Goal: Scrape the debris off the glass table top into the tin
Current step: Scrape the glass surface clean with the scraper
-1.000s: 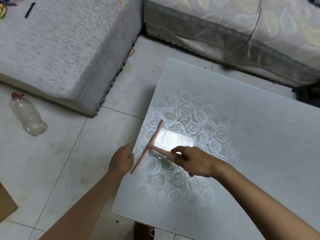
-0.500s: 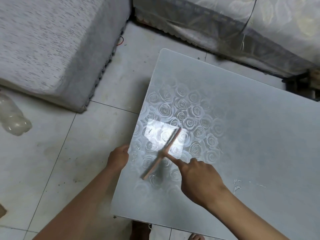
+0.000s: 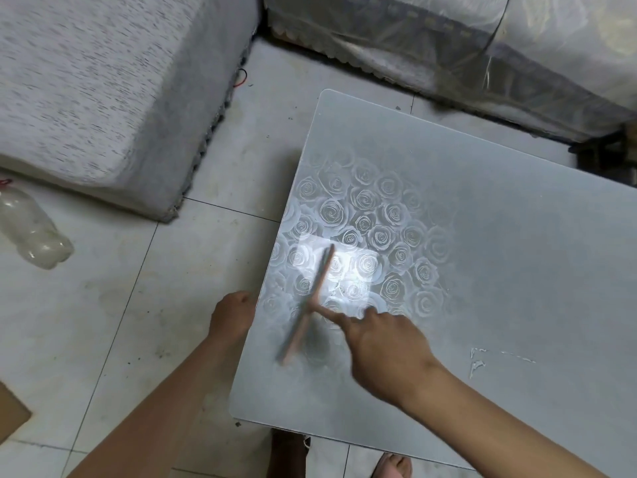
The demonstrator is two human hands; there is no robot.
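Note:
The frosted glass table top (image 3: 499,236) has a rose pattern on its left half. My right hand (image 3: 382,350) grips the handle of a pink T-shaped scraper (image 3: 312,305), index finger stretched along it. The blade lies on the glass a little in from the left edge, its lower end blurred. My left hand (image 3: 232,317) is against the table's left edge with its fingers hidden below the glass. No tin is visible. A streak of white debris (image 3: 479,360) lies on the glass to the right of my right wrist.
A grey upholstered block (image 3: 103,81) stands on the tiled floor at the upper left, and a covered sofa (image 3: 448,46) runs along the back. A plastic bottle (image 3: 31,229) lies on the floor at the left. Toes (image 3: 394,465) show below the table's near edge.
The scraper has moved from right beside my left hand at the table edge to further in on the glass, and its blade now stands steeper. My left hand stays at the edge.

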